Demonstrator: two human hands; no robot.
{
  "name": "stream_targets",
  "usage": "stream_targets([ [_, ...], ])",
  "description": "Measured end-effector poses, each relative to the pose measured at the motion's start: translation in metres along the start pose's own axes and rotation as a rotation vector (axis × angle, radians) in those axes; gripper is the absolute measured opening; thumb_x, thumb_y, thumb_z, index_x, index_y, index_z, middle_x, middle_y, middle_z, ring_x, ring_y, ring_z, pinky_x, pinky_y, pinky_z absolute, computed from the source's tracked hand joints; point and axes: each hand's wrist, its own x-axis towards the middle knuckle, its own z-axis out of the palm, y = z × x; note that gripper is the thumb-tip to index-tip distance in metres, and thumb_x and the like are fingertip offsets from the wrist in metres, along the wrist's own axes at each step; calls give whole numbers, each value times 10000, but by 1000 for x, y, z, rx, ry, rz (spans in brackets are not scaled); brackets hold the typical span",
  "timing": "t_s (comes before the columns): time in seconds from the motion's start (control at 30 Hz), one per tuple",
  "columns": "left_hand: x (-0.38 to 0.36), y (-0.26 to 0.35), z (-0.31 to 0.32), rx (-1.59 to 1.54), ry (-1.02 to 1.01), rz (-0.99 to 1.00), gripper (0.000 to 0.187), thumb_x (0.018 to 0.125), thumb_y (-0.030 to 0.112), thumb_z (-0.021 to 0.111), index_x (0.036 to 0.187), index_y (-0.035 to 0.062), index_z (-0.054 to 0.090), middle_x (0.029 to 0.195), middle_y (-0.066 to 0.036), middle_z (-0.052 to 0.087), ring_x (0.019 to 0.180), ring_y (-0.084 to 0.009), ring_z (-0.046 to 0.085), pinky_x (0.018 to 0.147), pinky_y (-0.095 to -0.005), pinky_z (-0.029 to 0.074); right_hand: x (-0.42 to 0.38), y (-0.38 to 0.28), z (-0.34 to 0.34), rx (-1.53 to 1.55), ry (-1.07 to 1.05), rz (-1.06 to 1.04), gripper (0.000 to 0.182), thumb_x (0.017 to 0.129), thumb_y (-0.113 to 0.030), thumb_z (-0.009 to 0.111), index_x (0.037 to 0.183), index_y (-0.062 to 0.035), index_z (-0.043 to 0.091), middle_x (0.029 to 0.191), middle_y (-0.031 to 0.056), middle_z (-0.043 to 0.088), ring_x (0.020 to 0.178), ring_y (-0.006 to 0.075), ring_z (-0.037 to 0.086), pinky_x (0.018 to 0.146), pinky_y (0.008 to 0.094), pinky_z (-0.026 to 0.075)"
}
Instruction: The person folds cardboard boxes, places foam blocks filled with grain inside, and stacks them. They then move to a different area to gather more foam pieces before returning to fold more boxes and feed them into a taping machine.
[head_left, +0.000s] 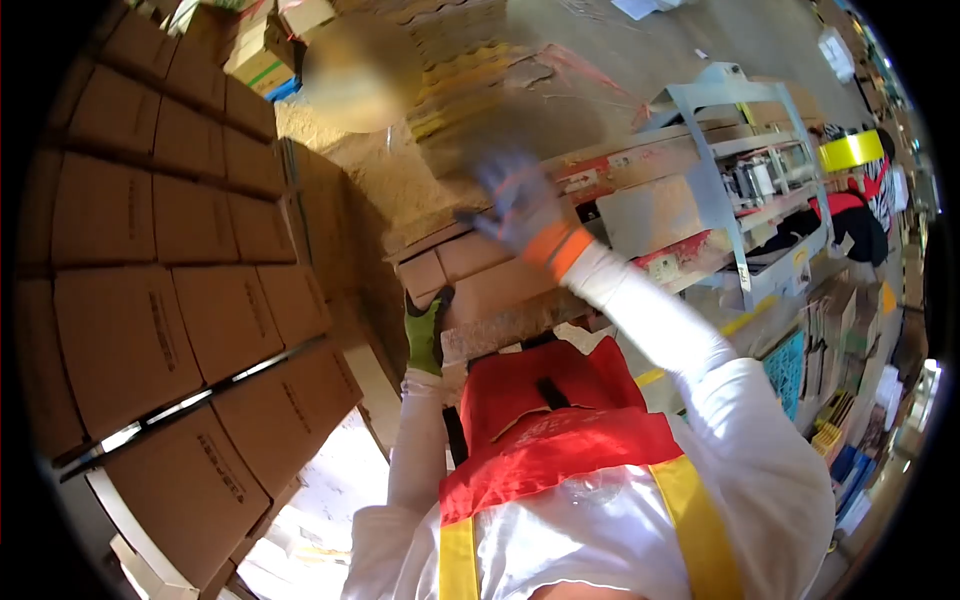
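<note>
A brown cardboard box (490,283) lies in front of my red apron, at the near end of a worktop. My left hand (426,332), in a green glove with dark fingertips, grips the box at its left corner. Over the far side of the box is my right hand (522,205), in a grey glove with an orange cuff. Its fingers are smeared by motion, but the thumb stands apart from them and nothing shows in the hand.
Brown cartons (105,210) are stacked high on my left. A grey metal frame (722,170) stands on the worktop to the right. Beyond are a yellow slatted stack (465,85) and a green-taped carton (262,55). A blue crate (785,370) stands at right; a person (855,222) is farther off.
</note>
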Motion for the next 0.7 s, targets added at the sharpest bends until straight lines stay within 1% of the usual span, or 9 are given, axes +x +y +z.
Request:
stream_targets([
  [0.1, 25, -23, -13, 425, -82, 144, 685, 813, 48, 712, 1399, 7, 360, 1186, -106, 601, 1045, -187, 606, 879, -306, 514, -41, -10, 27, 81, 91, 49, 489, 836, -401, 623, 1227, -114, 563, 1278, 138, 526, 1240, 315, 436, 1025, 462, 356],
  [0.17, -22, 24, 64, 85, 21, -106, 655, 800, 53, 718, 1374, 10, 407, 1195, -95, 612, 1046, -202, 605, 920, -310, 489, -76, 8, 22, 216, 76, 113, 414, 823, -345, 634, 1159, -108, 589, 1207, 143, 560, 1174, 325, 479, 992, 459, 376],
  [0.27, -3, -10, 88, 746, 29, 203, 717, 786, 185, 756, 1373, -7, 393, 1252, -162, 572, 1142, -243, 550, 930, -335, 467, -74, 47, 16, 211, 184, 215, 324, 790, -266, 653, 1065, -100, 612, 1134, 138, 584, 1091, 337, 516, 961, 454, 392],
  [0.3, 10, -39, 96, 341, -4, 184, 671, 792, 210, 749, 1349, 10, 434, 1229, -172, 576, 1139, -261, 552, 923, -362, 465, -78, 56, 15, 151, 209, 220, 302, 778, -245, 659, 1039, -98, 615, 1115, 133, 589, 1070, 339, 522, 954, 451, 397],
  [0.37, 21, -114, 89, 816, -141, 595, 612, 776, 269, 751, 1282, 37, 496, 1174, -162, 588, 1103, -285, 561, 901, -381, 468, -79, 46, -2, 174, 290, 240, 279, 751, -200, 670, 997, -83, 610, 1102, 128, 595, 1053, 342, 537, 926, 450, 420],
  [0.43, 6, -100, 111, 875, -214, 473, 590, 788, 264, 734, 1281, 41, 499, 1183, -157, 588, 1100, -281, 564, 905, -384, 467, -49, 12, -22, 212, 370, 207, 311, 759, -203, 668, 1037, -78, 606, 1112, 137, 595, 1066, 338, 538, 923, 446, 428],
  [0.53, -20, -63, 87, 692, -148, 239, 558, 807, 257, 710, 1281, 47, 505, 1195, -151, 587, 1095, -274, 568, 911, -388, 466, 34, -98, -72, 487, 419, -11, 425, 754, -185, 670, 1152, -66, 581, 1168, 155, 577, 1106, 345, 525, 921, 447, 436],
  [0.67, -77, 5, -13, 478, 137, 210, 515, 832, 248, 677, 1281, 55, 512, 1213, -142, 585, 1089, -266, 574, 919, -393, 464, 112, -268, -191, 687, 491, -720, 794, 733, -376, 742, 1368, -17, 430, 1392, 170, 441, 1268, 376, 424, 1053, 523, 332],
  [0.7, -94, 19, -38, 444, 219, 224, 505, 838, 245, 668, 1281, 57, 514, 1217, -139, 585, 1088, -264, 575, 921, -394, 463, 120, -308, -208, 671, 474, -772, 713, 744, -388, 725, 1305, -16, 487, 1356, 178, 479, 1251, 378, 445, 1059, 528, 322],
])
